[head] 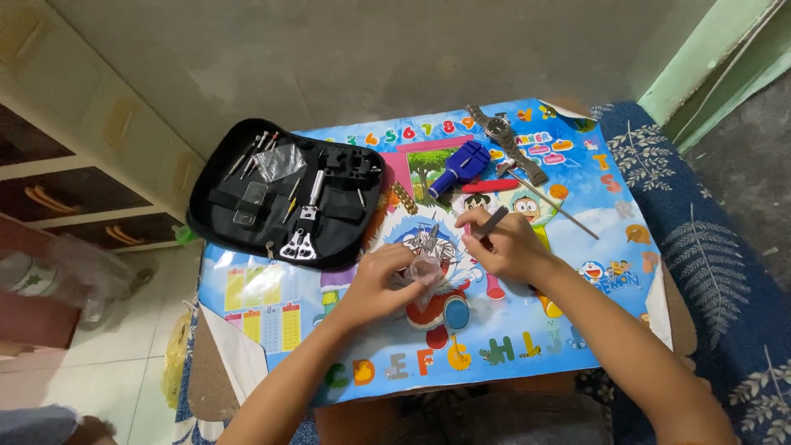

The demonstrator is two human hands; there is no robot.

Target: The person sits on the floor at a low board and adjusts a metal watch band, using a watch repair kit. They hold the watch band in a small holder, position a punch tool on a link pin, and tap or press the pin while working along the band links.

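Fingers (pixel 412 265) half-hide a small clear bag (pixel 426 268), contents indistinct.

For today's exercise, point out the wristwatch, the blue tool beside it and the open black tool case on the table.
wristwatch (pixel 498 128), head view, on its round dial.
blue tool (pixel 461 165), head view, on the middle of its blue body.
black tool case (pixel 284 194), head view, on the open inner panel among the tools.
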